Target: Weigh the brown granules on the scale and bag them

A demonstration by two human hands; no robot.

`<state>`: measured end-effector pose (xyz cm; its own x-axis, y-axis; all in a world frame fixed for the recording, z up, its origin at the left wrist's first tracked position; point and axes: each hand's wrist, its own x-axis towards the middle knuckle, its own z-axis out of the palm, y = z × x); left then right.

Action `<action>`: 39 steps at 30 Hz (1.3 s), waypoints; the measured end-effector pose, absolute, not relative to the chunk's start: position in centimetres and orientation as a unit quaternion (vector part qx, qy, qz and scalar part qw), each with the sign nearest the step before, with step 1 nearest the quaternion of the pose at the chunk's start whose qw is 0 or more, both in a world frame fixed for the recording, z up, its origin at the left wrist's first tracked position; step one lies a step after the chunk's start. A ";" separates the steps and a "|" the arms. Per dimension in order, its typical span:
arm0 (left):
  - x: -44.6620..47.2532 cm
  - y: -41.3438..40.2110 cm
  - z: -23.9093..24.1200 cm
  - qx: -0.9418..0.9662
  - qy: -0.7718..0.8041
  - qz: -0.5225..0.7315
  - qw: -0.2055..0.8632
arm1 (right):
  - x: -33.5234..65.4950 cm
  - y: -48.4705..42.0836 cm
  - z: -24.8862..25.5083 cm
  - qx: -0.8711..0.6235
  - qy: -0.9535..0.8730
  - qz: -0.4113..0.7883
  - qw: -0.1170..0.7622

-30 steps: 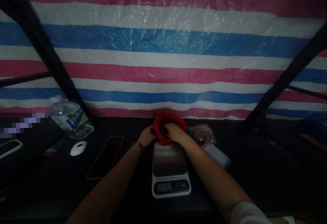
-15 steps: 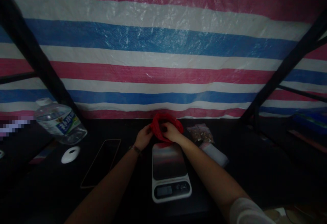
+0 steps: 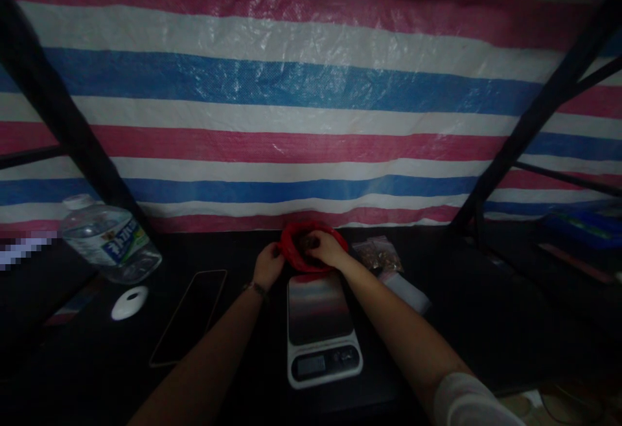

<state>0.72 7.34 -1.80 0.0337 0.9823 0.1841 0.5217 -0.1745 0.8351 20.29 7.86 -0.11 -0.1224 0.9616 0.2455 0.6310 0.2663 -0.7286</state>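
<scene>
A red plastic bag (image 3: 294, 251) sits on the dark table just behind a white kitchen scale (image 3: 321, 325) with a steel top. My left hand (image 3: 269, 266) pinches the bag's left rim, fingers closed on it. My right hand (image 3: 326, 249) curls over the bag's mouth with its fingertips inside, touching small dark contents that I cannot make out. The bag's mouth is held wide.
A water bottle (image 3: 107, 242) lies tilted at the left, with a white round object (image 3: 129, 302) and a dark phone (image 3: 190, 313) near it. Small clear bags of brownish bits (image 3: 379, 256) lie right of the red bag. A striped tarp (image 3: 301, 109) hangs behind, flanked by black frame bars.
The bag's mouth, bunched up half a second ago, is spread wider again, and my right fingers have dipped into it. The view has shifted slightly right.
</scene>
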 end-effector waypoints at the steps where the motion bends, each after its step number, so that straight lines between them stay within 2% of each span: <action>1: 0.7 7.4 -1.9 0.662 0.573 0.391 0.283 | 20.4 7.9 0.0 -0.558 -0.717 0.232 0.347; 5: 0.9 7.4 -2.1 0.675 0.573 0.374 0.276 | 20.9 7.7 0.8 -0.579 -0.722 0.194 0.326; 11: 1.1 7.1 -1.9 0.698 0.530 0.377 0.299 | 20.9 7.1 1.8 -0.590 -0.775 0.118 0.193; 14: 1.3 7.0 -1.6 0.735 0.483 0.362 0.308 | 20.0 6.9 1.3 -0.591 -0.783 0.077 0.179; 22: 0.7 8.0 -2.5 0.753 0.491 0.347 0.266 | 18.4 6.9 0.2 -0.528 -0.806 0.132 0.232; 27: 0.4 8.2 -2.3 0.742 0.500 0.346 0.283 | 18.7 6.9 0.6 -0.542 -0.777 0.151 0.283; 35: 0.8 7.4 -1.3 0.717 0.547 0.331 0.277 | 19.0 6.7 1.0 -0.485 -0.792 0.188 0.319; 39: 0.8 7.5 -1.6 0.723 0.527 0.345 0.285 | 18.9 6.9 0.5 -0.480 -0.769 0.236 0.349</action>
<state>0.75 7.45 -1.65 0.2059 0.9582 0.1987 0.5654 -0.2823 0.7750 18.90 6.87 0.48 -0.2951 0.9039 0.3098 0.5743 0.4269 -0.6985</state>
